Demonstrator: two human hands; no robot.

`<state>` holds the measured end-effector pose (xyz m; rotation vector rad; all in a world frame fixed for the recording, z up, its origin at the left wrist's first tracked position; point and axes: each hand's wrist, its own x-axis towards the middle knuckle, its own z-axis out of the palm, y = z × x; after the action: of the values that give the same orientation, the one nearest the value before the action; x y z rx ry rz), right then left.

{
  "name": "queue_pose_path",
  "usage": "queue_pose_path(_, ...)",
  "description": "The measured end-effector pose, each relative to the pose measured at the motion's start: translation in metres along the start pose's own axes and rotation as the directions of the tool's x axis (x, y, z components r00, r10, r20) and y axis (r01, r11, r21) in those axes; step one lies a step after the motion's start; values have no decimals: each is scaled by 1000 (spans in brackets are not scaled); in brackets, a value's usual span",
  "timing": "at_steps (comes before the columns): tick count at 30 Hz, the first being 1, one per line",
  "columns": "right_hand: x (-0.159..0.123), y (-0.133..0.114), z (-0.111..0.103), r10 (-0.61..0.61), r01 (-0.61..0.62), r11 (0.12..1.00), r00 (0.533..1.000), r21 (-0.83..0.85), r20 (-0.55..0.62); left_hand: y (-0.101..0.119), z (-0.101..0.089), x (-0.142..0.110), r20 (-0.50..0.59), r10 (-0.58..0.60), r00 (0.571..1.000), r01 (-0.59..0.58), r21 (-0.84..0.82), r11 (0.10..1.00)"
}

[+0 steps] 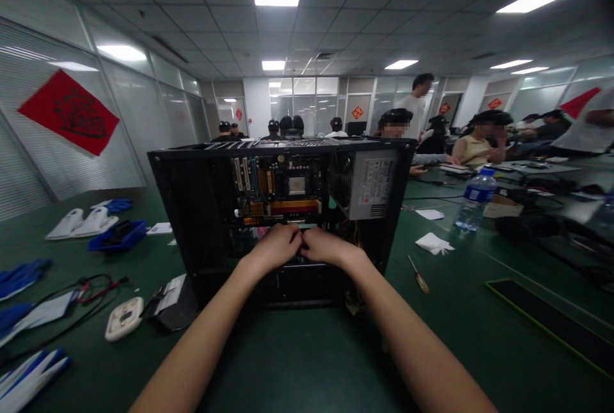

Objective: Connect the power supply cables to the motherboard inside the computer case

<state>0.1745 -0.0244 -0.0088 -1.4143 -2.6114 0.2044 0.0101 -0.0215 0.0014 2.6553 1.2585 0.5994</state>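
Observation:
A black computer case (283, 298) stands on the green table with its side open towards me. Inside it are a motherboard (259, 179) with a bare processor socket area (297, 185) and, at the upper right, a power supply (373, 183). Both my hands reach into the lower middle of the case, just below the board. My left hand (278, 245) has its fingers curled in, meeting my right hand (326, 244), whose fingers are bent and closed too. Whatever lies between the fingertips is hidden or too small to make out.
On the right lie a screwdriver (419, 275), crumpled tissue (434, 243), a water bottle (476, 201) and a black mat (551, 317). To the left are a blue tray (118, 237), gloves (33, 378), cables, a white phone-like item (125, 318) and a black box (173, 304). People sit beyond.

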Motion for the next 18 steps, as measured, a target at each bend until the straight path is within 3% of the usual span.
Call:
queue_pose_path(5, -8, -13, -9, 40, -43, 999, 983, -16, -178, 1, -1, 0, -154, -25, 988, 23, -12, 1000)
queue_pose_path(9, -13, -18, -13, 99, -92, 995, 911, 36, -401, 2, -6, 0, -321, -70, 944, 30, -128, 991)
queue_pose_path(12, -13, -20, -17, 96, -48, 994, 797, 96, -596, 1, -10, 0, -398, -122, 909, 18, -256, 967)
queue_pose_path(15, -11, -24, -23, 87, 71, 984, 616, 165, -783, -4, -13, 1, -464, -164, 870, -3, -339, 941)
queue_pose_path(18, -13, -30, -27, 54, 191, 969, 450, 155, -891, -8, -15, 2, -502, -210, 839, -32, -430, 902)
